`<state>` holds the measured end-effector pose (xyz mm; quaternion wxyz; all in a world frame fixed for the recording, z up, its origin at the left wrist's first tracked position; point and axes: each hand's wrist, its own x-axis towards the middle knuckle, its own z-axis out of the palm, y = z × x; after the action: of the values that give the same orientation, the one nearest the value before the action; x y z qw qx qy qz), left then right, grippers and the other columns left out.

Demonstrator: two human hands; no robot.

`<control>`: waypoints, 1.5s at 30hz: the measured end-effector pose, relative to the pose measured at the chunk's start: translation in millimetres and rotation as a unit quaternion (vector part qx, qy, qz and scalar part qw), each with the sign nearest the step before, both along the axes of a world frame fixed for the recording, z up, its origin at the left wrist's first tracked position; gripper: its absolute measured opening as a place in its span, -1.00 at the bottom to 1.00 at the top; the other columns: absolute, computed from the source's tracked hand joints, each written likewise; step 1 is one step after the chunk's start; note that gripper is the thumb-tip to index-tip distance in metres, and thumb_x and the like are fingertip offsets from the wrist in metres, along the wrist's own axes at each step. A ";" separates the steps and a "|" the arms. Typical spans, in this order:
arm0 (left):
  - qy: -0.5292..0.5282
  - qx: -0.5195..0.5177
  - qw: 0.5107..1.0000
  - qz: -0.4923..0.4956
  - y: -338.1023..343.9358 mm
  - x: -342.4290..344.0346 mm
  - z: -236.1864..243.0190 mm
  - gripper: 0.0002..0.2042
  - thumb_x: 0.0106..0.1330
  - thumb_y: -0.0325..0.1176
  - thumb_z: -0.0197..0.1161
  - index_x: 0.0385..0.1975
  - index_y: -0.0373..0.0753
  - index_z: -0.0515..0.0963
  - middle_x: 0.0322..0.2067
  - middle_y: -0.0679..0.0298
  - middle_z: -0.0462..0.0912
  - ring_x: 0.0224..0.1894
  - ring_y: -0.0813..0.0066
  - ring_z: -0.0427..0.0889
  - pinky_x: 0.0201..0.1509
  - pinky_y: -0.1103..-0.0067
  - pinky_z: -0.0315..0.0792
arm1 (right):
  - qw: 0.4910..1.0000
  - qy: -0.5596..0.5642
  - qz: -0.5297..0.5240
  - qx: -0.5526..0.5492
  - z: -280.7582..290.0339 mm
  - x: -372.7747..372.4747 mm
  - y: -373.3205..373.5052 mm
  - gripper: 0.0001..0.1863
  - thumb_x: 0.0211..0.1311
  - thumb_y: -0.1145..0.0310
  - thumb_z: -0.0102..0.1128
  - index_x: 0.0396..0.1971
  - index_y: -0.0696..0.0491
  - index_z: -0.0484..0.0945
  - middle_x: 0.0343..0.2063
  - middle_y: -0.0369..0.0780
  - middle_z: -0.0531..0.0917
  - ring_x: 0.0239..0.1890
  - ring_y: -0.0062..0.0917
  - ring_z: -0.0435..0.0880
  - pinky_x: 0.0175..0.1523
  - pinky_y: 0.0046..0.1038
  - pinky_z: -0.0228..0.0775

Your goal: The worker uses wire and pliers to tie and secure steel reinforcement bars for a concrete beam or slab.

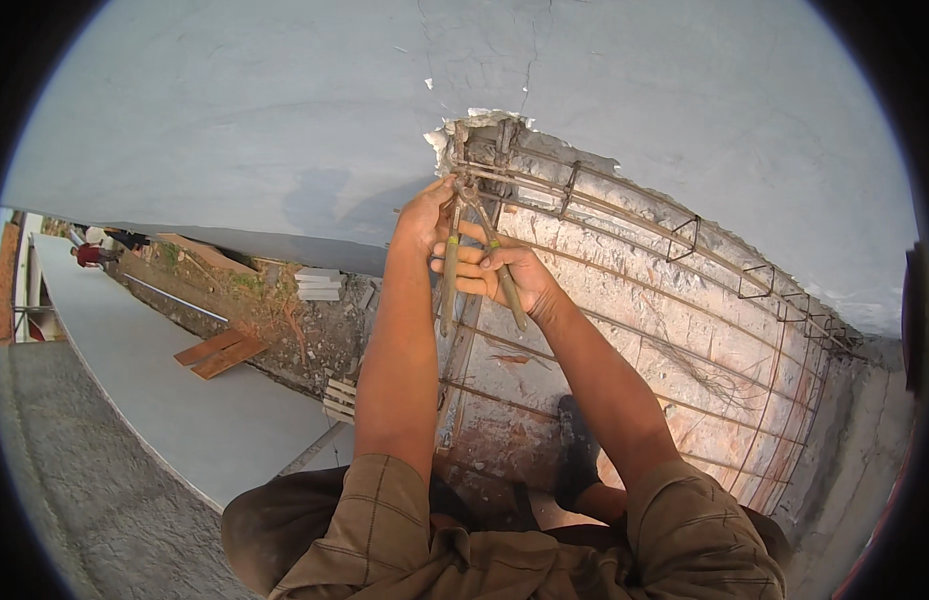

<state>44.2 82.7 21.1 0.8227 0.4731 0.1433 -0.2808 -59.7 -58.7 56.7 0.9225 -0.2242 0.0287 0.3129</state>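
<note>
Pincers (516, 298) with olive-green handles are in my right hand (520, 272), whose fingers reach across between the spread handles. Their jaws point away from me, up against the steel bars where these meet the broken edge of a grey wall (675, 90). Close beside the jaws, my left hand (423, 218) is closed in a pinch at the bars; whatever lies between its fingertips is too small to make out. From this corner a rebar cage (625, 212) with square stirrups runs off to the right along the wall.
Thin bars form a grid over a rough, pale floor (635, 270), with loose wire (710, 370) on the right. My shoe (577, 440) rests on this floor. Beyond the left edge, far below, are brown boards (222, 352), pale blocks (319, 284) and a person in red (88, 255).
</note>
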 end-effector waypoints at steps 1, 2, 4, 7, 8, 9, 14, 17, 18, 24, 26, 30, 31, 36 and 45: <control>-0.001 0.001 1.000 -0.001 2.9 0.6 -0.6 -0.67 0.41 -0.32 -0.02 0.10 -0.30 0.38 -0.22 0.29 0.56 -0.26 0.52 0.51 -0.21 0.59 0.47 | 1.000 -0.005 -0.002 0.012 -1.0 1.4 2.5 -0.28 -0.14 0.61 -0.17 0.21 0.12 0.15 0.06 0.14 0.41 0.13 -0.07 0.44 0.23 -0.19 0.33; -0.007 0.001 1.000 -0.009 4.7 -0.2 1.2 -0.66 0.41 -0.33 -0.05 0.12 -0.30 0.36 -0.19 0.27 0.56 -0.24 0.53 0.51 -0.22 0.58 0.48 | 1.000 -0.005 -0.002 0.012 -1.0 1.1 5.4 -0.28 -0.14 0.61 -0.17 0.21 0.12 0.15 0.06 0.14 0.41 0.13 -0.07 0.44 0.23 -0.19 0.33; -0.014 0.002 1.000 -0.016 6.5 -2.6 4.5 -0.65 0.42 -0.34 -0.08 0.15 -0.29 0.34 -0.16 0.26 0.55 -0.23 0.54 0.51 -0.22 0.58 0.49 | 0.998 0.010 -0.022 0.052 -1.0 -0.7 11.9 -0.28 -0.15 0.60 -0.17 0.20 0.15 0.16 0.08 0.17 0.38 0.15 -0.06 0.41 0.26 -0.17 0.28; -0.014 0.048 0.998 -0.034 -2.4 -9.5 21.2 -0.69 0.42 -0.27 -0.08 0.06 -0.24 0.43 -0.33 0.34 0.55 -0.40 0.64 0.43 -0.38 0.69 0.40 | 0.996 0.008 -0.036 0.080 -10.1 1.5 10.0 -0.29 -0.15 0.58 -0.17 0.20 0.17 0.16 0.10 0.20 0.35 0.16 0.00 0.38 0.28 -0.16 0.24; -0.011 0.062 0.997 -0.035 -2.3 -13.0 28.8 -0.70 0.41 -0.25 -0.05 0.00 -0.24 0.47 -0.39 0.37 0.53 -0.45 0.67 0.42 -0.44 0.72 0.38 | 0.996 0.008 -0.036 0.080 -9.5 2.0 12.9 -0.29 -0.15 0.58 -0.17 0.20 0.17 0.16 0.10 0.20 0.35 0.16 0.00 0.38 0.28 -0.16 0.24; -0.008 0.075 0.996 -0.036 -2.7 -14.8 32.4 -0.72 0.40 -0.24 -0.02 -0.05 -0.23 0.51 -0.44 0.39 0.52 -0.49 0.69 0.41 -0.49 0.75 0.35 | 0.994 0.012 -0.043 0.098 -9.2 2.6 15.9 -0.29 -0.15 0.58 -0.18 0.19 0.18 0.16 0.11 0.20 0.34 0.17 0.00 0.37 0.28 -0.15 0.24; -0.034 0.073 0.996 -0.043 8.4 -4.3 10.1 -0.74 0.39 -0.24 0.00 -0.11 -0.25 0.52 -0.49 0.40 0.49 -0.52 0.69 0.41 -0.52 0.73 0.37 | 0.989 0.021 -0.049 0.141 -16.7 3.8 31.8 -0.35 -0.09 0.57 -0.17 0.17 0.18 0.24 0.10 0.16 0.37 0.16 -0.03 0.39 0.26 -0.13 0.27; -0.016 0.062 0.998 -0.025 -0.2 -3.1 5.2 -0.73 0.42 -0.27 -0.06 -0.06 -0.27 0.48 -0.46 0.37 0.51 -0.51 0.69 0.43 -0.51 0.72 0.41 | 0.995 0.006 -0.052 0.086 -29.3 5.1 25.0 -0.38 -0.04 0.56 -0.17 0.17 0.17 0.24 0.03 0.10 0.44 0.08 -0.07 0.48 0.16 -0.15 0.37; 0.002 0.046 0.999 -0.004 -5.0 -2.9 4.3 -0.73 0.43 -0.29 -0.09 -0.04 -0.28 0.46 -0.44 0.36 0.53 -0.50 0.68 0.44 -0.50 0.71 0.43 | 0.996 0.004 -0.047 0.081 -35.4 5.2 20.9 -0.39 -0.03 0.56 -0.15 0.16 0.16 0.25 -0.02 0.08 0.48 0.03 -0.11 0.52 0.13 -0.17 0.40; -0.022 0.052 0.997 -0.045 -0.8 -5.4 -2.9 -0.72 0.44 -0.33 -0.14 -0.01 -0.30 0.43 -0.33 0.30 0.58 -0.45 0.63 0.46 -0.44 0.68 0.48 | 0.998 0.013 -0.053 0.043 -33.0 5.4 17.5 -0.42 0.00 0.55 -0.13 0.15 0.12 0.28 -0.10 0.01 0.56 -0.14 -0.22 0.62 -0.03 -0.29 0.50; -0.035 0.060 0.997 -0.026 -3.8 -5.8 -5.4 -0.72 0.44 -0.33 -0.14 -0.02 -0.30 0.44 -0.31 0.29 0.59 -0.44 0.62 0.48 -0.42 0.67 0.48 | 0.998 0.011 -0.052 0.040 -39.2 7.3 12.2 -0.43 0.01 0.55 -0.13 0.15 0.11 0.28 -0.11 0.01 0.57 -0.16 -0.23 0.62 -0.08 -0.32 0.52; -0.049 0.076 0.995 0.030 -0.7 -5.0 -15.2 -0.73 0.38 -0.32 0.00 -0.03 -0.27 0.50 -0.37 0.25 0.65 -0.61 0.60 0.54 -0.67 0.68 0.43 | 0.999 -0.034 -0.024 0.017 -36.4 7.3 14.2 -0.36 -0.01 0.58 -0.14 0.22 0.10 0.17 -0.09 0.07 0.55 -0.05 -0.19 0.59 -0.10 -0.36 0.52; -0.048 0.079 0.995 0.032 3.1 -4.6 -17.7 -0.73 0.38 -0.32 0.00 -0.03 -0.27 0.50 -0.37 0.25 0.65 -0.61 0.60 0.54 -0.67 0.68 0.43 | 0.999 -0.037 -0.028 -0.002 -32.9 6.9 16.8 -0.32 -0.01 0.58 -0.14 0.25 0.10 0.11 -0.07 0.10 0.53 -0.01 -0.16 0.57 -0.06 -0.36 0.51; -0.056 0.118 0.991 0.028 -2.0 -10.2 2.9 -0.73 0.35 -0.31 0.07 -0.04 -0.29 0.52 -0.43 0.26 0.66 -0.61 0.63 0.52 -0.65 0.71 0.37 | 0.999 -0.034 -0.021 0.004 -20.2 5.6 8.4 -0.22 -0.01 0.57 -0.12 0.32 0.06 -0.05 0.02 0.16 0.44 0.05 -0.09 0.52 0.03 -0.32 0.49; -0.079 0.172 0.982 -0.026 3.8 -12.3 10.5 -0.66 0.34 -0.30 0.11 0.02 -0.36 0.46 -0.29 0.10 0.65 -0.29 0.44 0.63 -0.30 0.63 0.50 | 0.997 -0.033 -0.001 0.069 -29.6 7.0 8.0 -0.22 0.03 0.54 -0.11 0.34 0.04 -0.08 0.08 0.20 0.38 0.10 -0.03 0.46 0.10 -0.27 0.45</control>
<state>31.8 86.5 31.6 0.7301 0.6320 0.1119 -0.2345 -52.7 -50.6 27.1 0.9365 -0.1706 -0.0232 0.3056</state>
